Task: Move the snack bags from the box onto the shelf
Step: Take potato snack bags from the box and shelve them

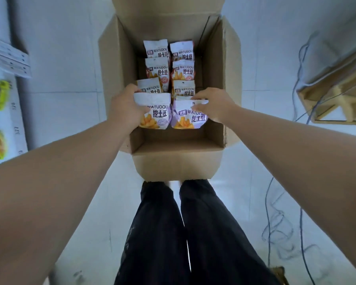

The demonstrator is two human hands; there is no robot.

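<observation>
Open cardboard box (177,161) on floor (70,58). Left hand (126,108): fingers curled round front-left snack bag (155,116). Right hand (215,105): fingers pinching top of front-right snack bag (190,118). Both bags upright, side by side, inside box. Remaining bags (157,68) in two rows toward far wall.

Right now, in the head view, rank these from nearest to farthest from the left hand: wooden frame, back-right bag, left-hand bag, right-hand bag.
1. left-hand bag: gripped by the left hand itself.
2. right-hand bag: just alongside, pinched by the right hand.
3. back-right bag: at the far end of the box.
4. wooden frame: on the floor, far right.
</observation>
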